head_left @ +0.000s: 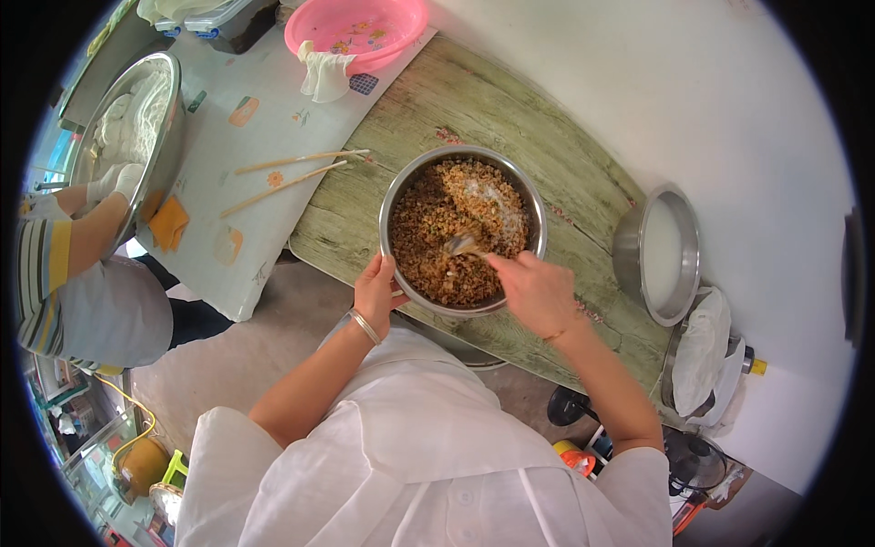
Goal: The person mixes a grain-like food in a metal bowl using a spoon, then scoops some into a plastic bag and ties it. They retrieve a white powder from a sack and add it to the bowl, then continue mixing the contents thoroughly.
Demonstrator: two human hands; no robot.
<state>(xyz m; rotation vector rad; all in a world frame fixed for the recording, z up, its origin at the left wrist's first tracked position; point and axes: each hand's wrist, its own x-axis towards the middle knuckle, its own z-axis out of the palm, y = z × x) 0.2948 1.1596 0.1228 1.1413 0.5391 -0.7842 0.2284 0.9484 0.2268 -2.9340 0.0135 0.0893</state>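
A round stainless steel bowl [535, 184] stands on the table before me, holding a brown, crumbly food mixture [437, 205]. White granules [487, 198] lie on the lighter part of the mixture, toward the far right. My left hand [376, 287] grips the bowl's near left rim, thumb on the outer edge. Over the near right rim, my right hand [536, 287] is closed around the handle of a metal spoon [463, 244]. The spoon's blurred head rests in the middle of the mixture, and its handle is mostly hidden by my fingers.
A steel basin with white contents [663, 253] leans at right by the wall. Two chopsticks [287, 184] lie left on a patterned tablecloth [212, 143], near an orange cloth [168, 224] and a pink basin [355, 34]. A gloved co-worker's hands [126, 179] reach into a large metal basin [174, 89].
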